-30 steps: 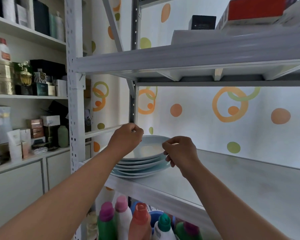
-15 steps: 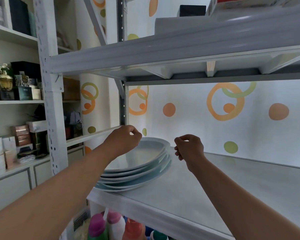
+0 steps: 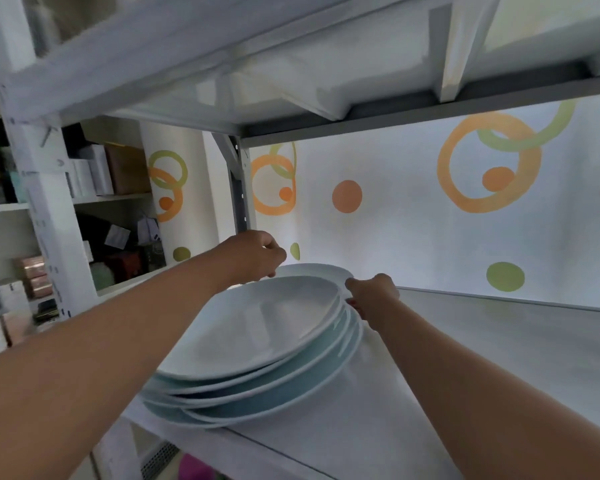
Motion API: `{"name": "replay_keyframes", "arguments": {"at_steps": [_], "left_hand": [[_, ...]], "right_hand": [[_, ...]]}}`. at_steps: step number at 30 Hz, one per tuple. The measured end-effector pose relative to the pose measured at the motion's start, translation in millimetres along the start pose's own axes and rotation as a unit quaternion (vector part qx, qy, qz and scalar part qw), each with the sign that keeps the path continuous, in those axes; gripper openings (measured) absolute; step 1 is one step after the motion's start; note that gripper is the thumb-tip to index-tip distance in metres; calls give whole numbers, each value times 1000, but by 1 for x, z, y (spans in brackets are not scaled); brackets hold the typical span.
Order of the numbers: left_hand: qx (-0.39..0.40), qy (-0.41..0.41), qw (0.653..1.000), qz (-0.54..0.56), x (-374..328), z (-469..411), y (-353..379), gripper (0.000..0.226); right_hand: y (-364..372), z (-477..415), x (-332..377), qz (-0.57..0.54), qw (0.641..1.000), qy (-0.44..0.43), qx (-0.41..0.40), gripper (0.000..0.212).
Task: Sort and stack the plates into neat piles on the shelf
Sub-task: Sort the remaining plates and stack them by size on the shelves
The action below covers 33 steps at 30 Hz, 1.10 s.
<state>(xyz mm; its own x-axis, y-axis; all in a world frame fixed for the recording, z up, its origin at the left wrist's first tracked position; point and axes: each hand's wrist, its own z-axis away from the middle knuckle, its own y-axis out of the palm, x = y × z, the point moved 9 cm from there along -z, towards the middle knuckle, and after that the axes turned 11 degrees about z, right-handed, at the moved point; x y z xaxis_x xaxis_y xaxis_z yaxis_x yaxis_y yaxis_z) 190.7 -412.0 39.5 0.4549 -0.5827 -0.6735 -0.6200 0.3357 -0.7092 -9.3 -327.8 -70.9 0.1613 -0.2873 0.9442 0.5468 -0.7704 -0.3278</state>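
A pile of several pale blue and white plates (image 3: 257,386) sits unevenly at the left front of the white shelf (image 3: 465,341). The top plate (image 3: 257,327) is white and tilted up towards the back. Another white plate (image 3: 312,270) shows just behind it. My left hand (image 3: 253,254) is curled over the top plate's far left rim. My right hand (image 3: 371,292) pinches the rim on the right side, thumb above and fingers against the pile's edge.
The upper shelf (image 3: 291,81) hangs low over the plates. A white upright post (image 3: 49,202) stands at the left, with boxes (image 3: 118,168) on shelves beyond. The papered wall (image 3: 430,220) closes the back. Bottles (image 3: 194,469) stand below.
The camera has moved closer and lower to the shelf. Both hands have stayed at the top plate's rim; my right hand has come back onto its right edge.
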Motion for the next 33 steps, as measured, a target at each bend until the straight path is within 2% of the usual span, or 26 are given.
{"name": "replay_keyframes", "arguments": {"at_steps": [4, 10, 14, 18, 22, 26, 29, 33], "left_hand": [[11, -1, 1000, -5, 0, -14, 8, 23], [24, -4, 1000, -15, 2, -24, 16, 24], [20, 5, 1000, -17, 2, -26, 12, 21], [17, 8, 1000, -23, 4, -23, 10, 19], [9, 13, 1000, -27, 2, -19, 6, 20], [-4, 19, 1000, -13, -2, -14, 2, 20], [-24, 24, 999, 16, -6, -9, -2, 19], [-71, 26, 996, 41, -12, 3, -5, 25]], "right_hand": [[15, -19, -7, 21, 999, 16, 22, 23], [30, -11, -8, -60, 990, 27, 125, 18], [36, -17, -8, 3, 993, 17, 118, 28], [33, -19, -4, -8, 996, 0, 93, 33], [22, -17, -14, -93, 994, 48, 36, 21], [16, -20, -17, -224, 973, 53, 12, 41], [4, -12, -12, -330, 943, 34, 4, 43], [-25, 6, 5, -379, 925, -13, -25, 43]]}}
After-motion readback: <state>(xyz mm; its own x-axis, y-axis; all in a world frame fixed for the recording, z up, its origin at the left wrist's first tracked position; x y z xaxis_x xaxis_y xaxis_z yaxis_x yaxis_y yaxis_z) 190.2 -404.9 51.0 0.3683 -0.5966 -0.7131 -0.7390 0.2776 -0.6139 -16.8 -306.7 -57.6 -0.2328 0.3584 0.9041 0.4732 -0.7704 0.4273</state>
